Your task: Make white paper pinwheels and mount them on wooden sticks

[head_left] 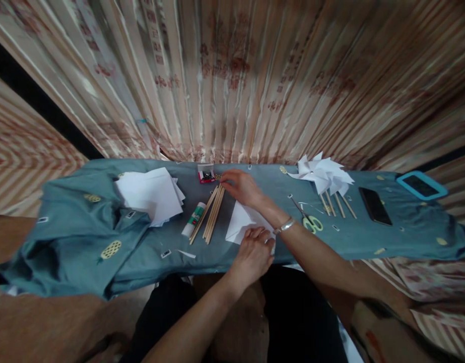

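Note:
A partly folded piece of white paper (240, 220) lies on the cloth in front of me. My left hand (254, 252) rests over its near right side, fingers curled and pressing the folds down. Farther forward, my right hand (240, 185) has its fingertips bent together at the top ends of several wooden sticks (214, 214). What is between those fingertips, if anything, is hidden. Just left of them stands a small open red box (206, 174) with small dark contents. A green and white glue stick (193, 219) lies along the left of the sticks.
A stack of white paper sheets (151, 196) is on the left. To the right lie white paper pinwheels (323, 174) on sticks, scissors (311, 223), a dark phone (375, 205) and a blue-framed tablet (422, 185). Paper scraps (186, 253) dot the green cloth (132, 252). Curtains hang behind.

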A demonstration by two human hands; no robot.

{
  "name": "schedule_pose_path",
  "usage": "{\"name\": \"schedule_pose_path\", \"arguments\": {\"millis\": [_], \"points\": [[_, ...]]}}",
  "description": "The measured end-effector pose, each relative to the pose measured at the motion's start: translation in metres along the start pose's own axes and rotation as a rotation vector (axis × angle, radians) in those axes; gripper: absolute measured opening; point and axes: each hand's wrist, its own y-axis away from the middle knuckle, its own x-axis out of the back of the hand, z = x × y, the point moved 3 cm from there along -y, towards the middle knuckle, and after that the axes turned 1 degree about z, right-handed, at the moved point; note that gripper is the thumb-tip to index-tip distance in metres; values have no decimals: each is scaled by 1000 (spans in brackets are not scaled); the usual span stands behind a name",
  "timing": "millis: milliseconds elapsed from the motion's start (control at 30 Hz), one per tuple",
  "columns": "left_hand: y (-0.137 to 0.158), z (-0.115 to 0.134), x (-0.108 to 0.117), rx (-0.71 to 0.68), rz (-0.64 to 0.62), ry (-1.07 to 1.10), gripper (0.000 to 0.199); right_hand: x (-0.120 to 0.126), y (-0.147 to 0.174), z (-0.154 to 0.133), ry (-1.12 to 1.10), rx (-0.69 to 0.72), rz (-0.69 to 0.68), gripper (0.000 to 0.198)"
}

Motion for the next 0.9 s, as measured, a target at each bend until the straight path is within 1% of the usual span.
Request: {"name": "schedule_pose_path", "arguments": {"millis": [133,233,300,367,500,733,900], "points": [[4,-6,2,31,13,2,31,-33,-38,4,109,8,-33,25],[7,-10,3,47,12,13,29,-56,-54,10,110,-29,-56,23],[9,-12,3,58,13,16,30,-65,-60,16,89,-60,-50,20],[10,-13,4,59,12,19,31,-70,-65,22,55,-73,-21,17],[11,-15,5,66,-7,32,30,-74,-70,31,-1,-45,22,10],[11,-15,3,69,-21,21,30,-81,-72,38,-32,-24,59,11],[10,-16,2,59,-5,10,29,-85,-73,43,-65,-24,87,14]]}}
